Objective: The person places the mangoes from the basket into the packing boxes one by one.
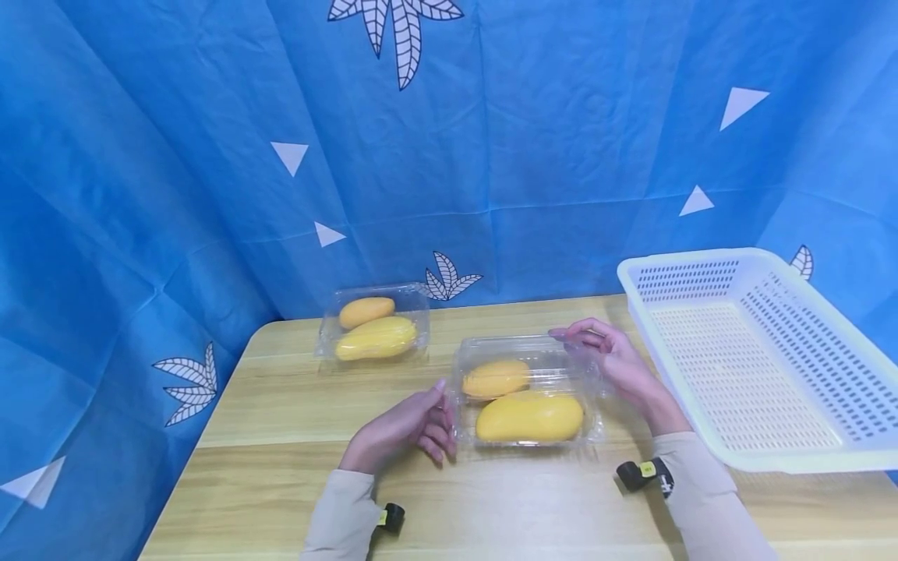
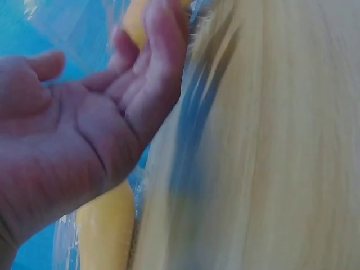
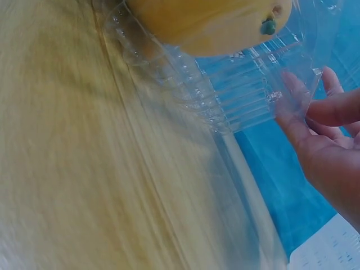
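In the head view a clear plastic clamshell box (image 1: 592, 427) sits mid-table, with a small orange-yellow mango (image 1: 496, 379) and a larger yellow mango (image 1: 529, 417) inside. My right hand (image 1: 613, 362) pinches the box at its far right corner; the right wrist view shows thumb and fingers on the thin plastic (image 3: 256, 107). Beside the box's left wall is my left hand (image 1: 407, 428), its fingers loosely bent and fingertips right at the plastic. In the left wrist view its palm (image 2: 84, 124) shows, thumb held apart from the fingers.
A second clear box (image 1: 421, 300) with two mangoes (image 1: 376, 338) stands at the back left of the wooden table (image 1: 281, 483). On the right lies a white perforated basket (image 1: 744, 351), close beside my right forearm. A blue patterned curtain (image 1: 561, 140) hangs behind the table and along its left side.
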